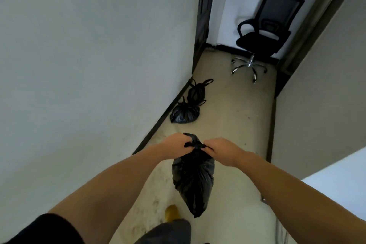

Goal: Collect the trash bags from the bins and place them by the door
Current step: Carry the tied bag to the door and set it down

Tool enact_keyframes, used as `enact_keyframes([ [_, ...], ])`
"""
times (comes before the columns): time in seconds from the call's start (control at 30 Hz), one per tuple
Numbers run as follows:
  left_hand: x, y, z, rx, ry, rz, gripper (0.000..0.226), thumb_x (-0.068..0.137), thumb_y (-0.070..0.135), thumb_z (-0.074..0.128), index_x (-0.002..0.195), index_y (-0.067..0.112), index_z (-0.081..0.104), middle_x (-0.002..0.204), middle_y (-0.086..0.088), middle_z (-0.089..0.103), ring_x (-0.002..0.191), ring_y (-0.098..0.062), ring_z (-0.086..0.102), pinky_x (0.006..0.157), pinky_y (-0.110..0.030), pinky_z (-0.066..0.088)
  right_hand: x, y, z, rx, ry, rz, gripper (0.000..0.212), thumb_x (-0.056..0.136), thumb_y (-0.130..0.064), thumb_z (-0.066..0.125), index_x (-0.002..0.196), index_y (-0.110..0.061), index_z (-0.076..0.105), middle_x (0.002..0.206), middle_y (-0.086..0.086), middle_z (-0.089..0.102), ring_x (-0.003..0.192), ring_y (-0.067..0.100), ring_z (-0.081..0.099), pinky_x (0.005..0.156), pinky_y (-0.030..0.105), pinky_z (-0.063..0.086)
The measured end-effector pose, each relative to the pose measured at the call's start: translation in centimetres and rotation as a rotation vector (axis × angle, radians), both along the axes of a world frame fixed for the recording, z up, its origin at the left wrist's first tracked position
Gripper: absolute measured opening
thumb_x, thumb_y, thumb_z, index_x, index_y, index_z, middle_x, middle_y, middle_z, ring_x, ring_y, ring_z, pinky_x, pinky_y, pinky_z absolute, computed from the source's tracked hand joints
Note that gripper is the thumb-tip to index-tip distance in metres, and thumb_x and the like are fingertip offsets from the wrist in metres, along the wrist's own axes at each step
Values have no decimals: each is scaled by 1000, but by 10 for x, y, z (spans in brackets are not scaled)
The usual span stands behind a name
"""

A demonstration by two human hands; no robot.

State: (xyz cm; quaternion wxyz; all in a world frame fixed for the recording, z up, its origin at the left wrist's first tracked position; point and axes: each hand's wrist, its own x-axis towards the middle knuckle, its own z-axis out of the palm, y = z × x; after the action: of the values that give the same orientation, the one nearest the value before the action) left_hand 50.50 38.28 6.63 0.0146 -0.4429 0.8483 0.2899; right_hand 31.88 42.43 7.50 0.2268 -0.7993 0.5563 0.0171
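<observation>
Head camera, looking down a narrow corridor: a black trash bag [193, 180] hangs in mid-air in front of the person, above the pale floor [237, 125], held by its gathered neck. It looks soft and crinkly, a thin film sagging to a point at the bottom, and judging by how slackly it hangs it is probably light and only partly filled. The twisted neck seems the sound place to hold it, since the smooth sides would likely slip or tear. Left hand [174, 143] and right hand [218, 149] meet at that neck, fingers curled fully closed and pinching the bunched plastic from either side, perhaps tying it. Two more tied black bags [187, 110] lie against the left wall [99, 45] near a dark door frame [202, 25], with an office chair [265, 33] beyond.
</observation>
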Motion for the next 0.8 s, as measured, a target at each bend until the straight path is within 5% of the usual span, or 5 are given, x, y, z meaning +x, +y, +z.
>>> enact_keyframes([
  [0.23, -2, -130, -1, 44, -29, -5, 26, 94, 24, 50, 95, 0, 60, 96, -17, 64, 89, -30, 60, 74, -35, 45, 3, -122, -1, 56, -82, -88, 23, 100, -26, 40, 81, -14, 45, 76, 2, 49, 72, 19, 47, 63, 30, 31],
  [0.47, 2, -238, -21, 85, -1, 129, 24, 94, 25, 48, 85, 5, 59, 80, -11, 61, 76, -24, 57, 69, -34, 43, 11, -242, -15, 108, -234, -107, 31, 99, -24, 42, 89, 1, 58, 81, 14, 62, 71, 26, 55, 63, 36, 41],
  [0.57, 0, -288, -32, 120, -39, 216, 25, 94, 26, 48, 70, 19, 47, 70, 3, 50, 75, -22, 54, 65, -30, 38, 11, -298, -26, 142, -239, -94, 31, 98, -27, 43, 83, -3, 56, 76, 9, 58, 67, 23, 54, 62, 38, 42],
  [0.67, -8, -332, -41, 152, -58, 287, 26, 92, 20, 47, 66, 17, 45, 79, -5, 54, 86, -29, 59, 66, -27, 35, 13, -351, -42, 198, -274, -56, 31, 97, -28, 43, 68, -20, 48, 71, 5, 55, 65, 22, 53, 61, 39, 43],
  [0.8, -14, -380, -62, 293, -129, 252, 22, 88, 11, 48, 108, 6, 57, 113, -13, 60, 105, -29, 57, 76, -28, 39, 19, -406, -65, 322, -301, 13, 37, 98, -28, 43, 63, -35, 36, 65, -8, 47, 59, 10, 46, 58, 23, 37],
])
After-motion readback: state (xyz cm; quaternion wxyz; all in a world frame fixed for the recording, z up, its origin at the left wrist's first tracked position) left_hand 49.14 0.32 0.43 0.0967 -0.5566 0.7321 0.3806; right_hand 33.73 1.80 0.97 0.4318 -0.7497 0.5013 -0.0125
